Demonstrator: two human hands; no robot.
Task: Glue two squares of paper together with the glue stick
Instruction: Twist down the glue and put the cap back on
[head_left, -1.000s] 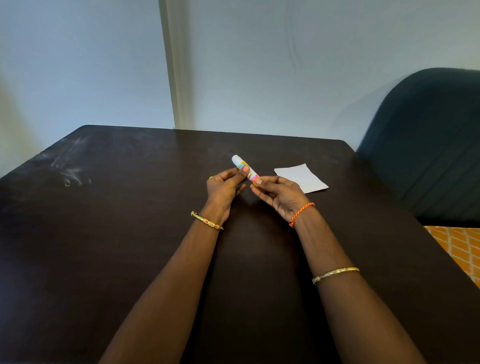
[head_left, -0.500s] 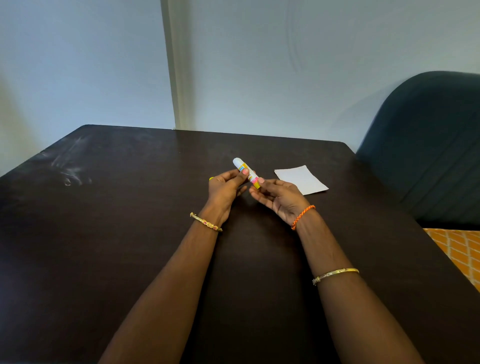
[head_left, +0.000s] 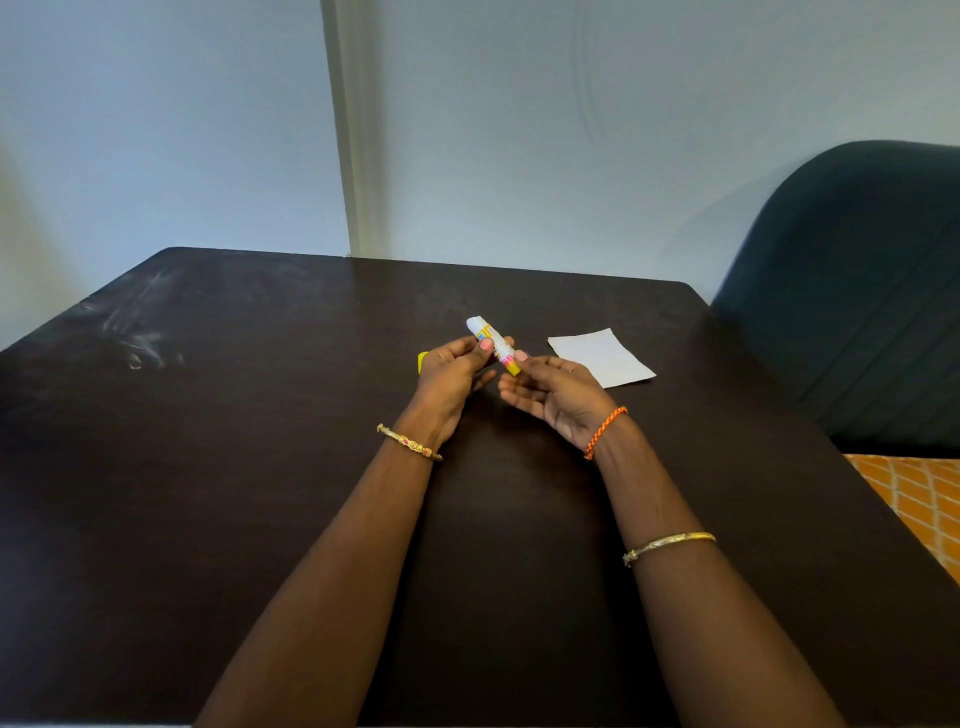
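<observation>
2 bare forearms reach forward over a dark, matte table (head_left: 260, 519). The right forearm carries a thin gold bangle (head_left: 669, 545) and, at the wrist, a braided orange cord (head_left: 605, 431); the left wrist has a gold bracelet (head_left: 410, 443). The left hand (head_left: 452, 376) pinches the glue stick (head_left: 493, 345), a short cylinder with a white end tilted up and away and a yellow base. The right hand (head_left: 556, 392), palm up, touches that base with its fingertips. A small yellow piece (head_left: 423, 361) peeks out behind the left hand. Just beyond the right hand, white paper (head_left: 602, 357) lies flat on the table. Pale smudges (head_left: 140, 338) mark the far left. Behind stand a plain bluish wall (head_left: 519, 130) and, right, a dark padded chair (head_left: 857, 291).
</observation>
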